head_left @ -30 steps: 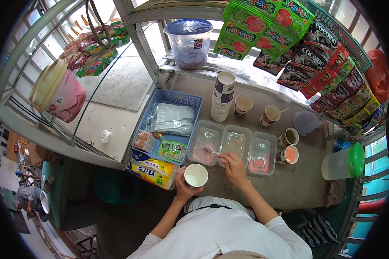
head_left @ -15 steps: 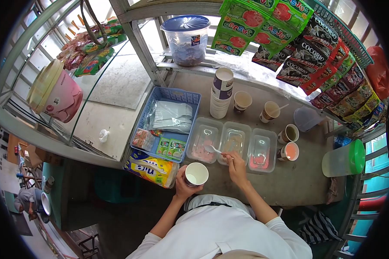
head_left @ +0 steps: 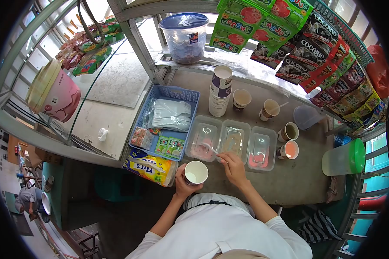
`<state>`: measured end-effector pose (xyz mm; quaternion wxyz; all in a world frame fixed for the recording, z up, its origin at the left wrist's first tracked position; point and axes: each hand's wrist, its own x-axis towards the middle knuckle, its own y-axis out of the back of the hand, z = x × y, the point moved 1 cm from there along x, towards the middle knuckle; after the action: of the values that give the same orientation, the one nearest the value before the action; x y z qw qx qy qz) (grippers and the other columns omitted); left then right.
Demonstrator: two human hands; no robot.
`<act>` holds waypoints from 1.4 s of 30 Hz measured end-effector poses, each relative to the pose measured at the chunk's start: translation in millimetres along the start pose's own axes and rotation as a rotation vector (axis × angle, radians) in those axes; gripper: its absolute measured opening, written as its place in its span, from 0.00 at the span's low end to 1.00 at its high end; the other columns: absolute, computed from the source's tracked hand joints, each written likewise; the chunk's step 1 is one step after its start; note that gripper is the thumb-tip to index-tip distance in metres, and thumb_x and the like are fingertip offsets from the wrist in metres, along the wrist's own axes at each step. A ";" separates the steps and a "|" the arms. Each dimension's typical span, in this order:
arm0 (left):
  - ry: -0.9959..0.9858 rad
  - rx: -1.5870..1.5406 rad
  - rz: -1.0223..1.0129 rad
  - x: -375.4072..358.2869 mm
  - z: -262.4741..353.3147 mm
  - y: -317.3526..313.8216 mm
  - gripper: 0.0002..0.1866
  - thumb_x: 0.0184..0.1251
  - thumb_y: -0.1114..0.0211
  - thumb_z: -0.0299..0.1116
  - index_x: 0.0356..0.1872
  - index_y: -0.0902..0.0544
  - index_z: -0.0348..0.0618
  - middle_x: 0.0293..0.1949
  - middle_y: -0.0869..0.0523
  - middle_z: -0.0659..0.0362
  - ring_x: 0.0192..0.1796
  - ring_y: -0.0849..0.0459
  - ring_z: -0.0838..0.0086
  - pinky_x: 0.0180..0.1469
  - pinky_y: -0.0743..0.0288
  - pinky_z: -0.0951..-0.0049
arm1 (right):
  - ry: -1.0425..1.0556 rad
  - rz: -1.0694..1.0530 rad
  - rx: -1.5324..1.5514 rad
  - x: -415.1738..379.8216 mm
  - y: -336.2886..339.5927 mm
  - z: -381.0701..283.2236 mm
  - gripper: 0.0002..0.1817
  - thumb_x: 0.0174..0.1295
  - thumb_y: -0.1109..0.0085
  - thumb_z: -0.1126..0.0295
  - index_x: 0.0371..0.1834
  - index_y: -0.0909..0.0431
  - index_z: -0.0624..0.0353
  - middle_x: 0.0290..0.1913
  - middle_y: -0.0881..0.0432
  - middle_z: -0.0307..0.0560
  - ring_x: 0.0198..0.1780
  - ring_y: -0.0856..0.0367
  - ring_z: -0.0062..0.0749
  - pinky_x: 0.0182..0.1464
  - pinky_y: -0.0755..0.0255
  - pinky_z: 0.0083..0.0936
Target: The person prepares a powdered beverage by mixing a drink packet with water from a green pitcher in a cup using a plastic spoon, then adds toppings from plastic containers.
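My left hand [head_left: 184,187] is wrapped round a paper cup [head_left: 196,173], tilted so that its pale inside shows; it looks empty. Between the fingers of my right hand [head_left: 233,169] is a white plastic spoon [head_left: 211,149]. Its bowl end reaches over the left clear plastic container [head_left: 198,126], where some pink stuff lies at the bottom; whether it touches is too small to tell. Beside it stand a middle container [head_left: 234,127] with pale contents and a right container [head_left: 263,134] with pink-red contents.
Behind the containers stand a stack of paper cups [head_left: 220,103] and several single cups, one with orange-pink liquid [head_left: 291,150]. A blue basket [head_left: 195,101] and a yellow tissue pack [head_left: 148,168] lie left. A green-lidded jug [head_left: 339,160] stands right; drink sachets [head_left: 263,26] hang above.
My right hand has moved slightly down and left, and the spoon now slants differently, with its bowl further over the left container. The cup in my left hand has hardly moved.
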<state>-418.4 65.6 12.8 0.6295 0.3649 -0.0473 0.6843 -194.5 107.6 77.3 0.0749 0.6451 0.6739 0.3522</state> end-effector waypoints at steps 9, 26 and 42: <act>0.027 -0.017 -0.007 -2.5 1.5 2.9 0.51 0.36 0.19 0.32 0.62 0.44 0.38 0.56 0.29 0.46 0.56 0.23 0.58 0.59 0.28 0.60 | -0.199 0.035 0.144 -6.7 -10.0 10.4 0.14 0.73 0.55 0.67 0.48 0.19 0.60 0.41 0.19 0.48 0.35 0.21 0.33 0.38 0.29 0.25; 0.196 -0.022 -0.107 5.6 16.6 6.0 0.48 0.38 0.19 0.34 0.61 0.40 0.37 0.51 0.24 0.47 0.54 0.20 0.57 0.57 0.26 0.63 | -0.333 -0.004 0.327 -8.1 -18.6 5.4 0.16 0.73 0.55 0.63 0.47 0.19 0.60 0.36 0.19 0.47 0.20 0.24 0.25 0.26 0.31 0.23; 0.407 0.006 -0.177 12.7 19.9 10.7 0.45 0.44 0.21 0.36 0.63 0.39 0.34 0.53 0.22 0.41 0.56 0.20 0.54 0.57 0.25 0.62 | -0.680 -0.077 0.781 -5.8 -37.7 19.3 0.24 0.75 0.58 0.55 0.57 0.24 0.64 0.43 0.17 0.46 0.18 0.20 0.22 0.17 0.32 0.12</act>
<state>-418.5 63.5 38.7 0.6828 0.2239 0.1148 0.6859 -213.7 112.6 39.4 0.0562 0.6779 0.7158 -0.1582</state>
